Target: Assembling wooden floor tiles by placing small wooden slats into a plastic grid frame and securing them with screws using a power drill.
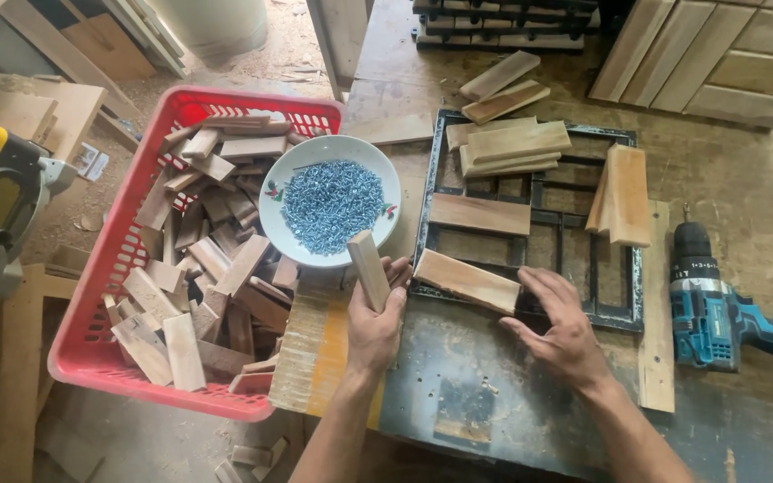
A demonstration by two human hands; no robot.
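Gripping a small wooden block upright, the left hand has its fingers closed round the lower half, just beside the white bowl of screws. The right hand lies flat, fingers spread, its tips on a short plank resting across the corner of the black metal jig frame.

Risks, as judged: the plank sits skewed and could slide off the frame; the bowl overhangs the red basket and a nudge could spill it.

Count: one bowl, one basket, one cordless drill, roughly nine planks on and around the frame; offcuts in the basket too many to count.
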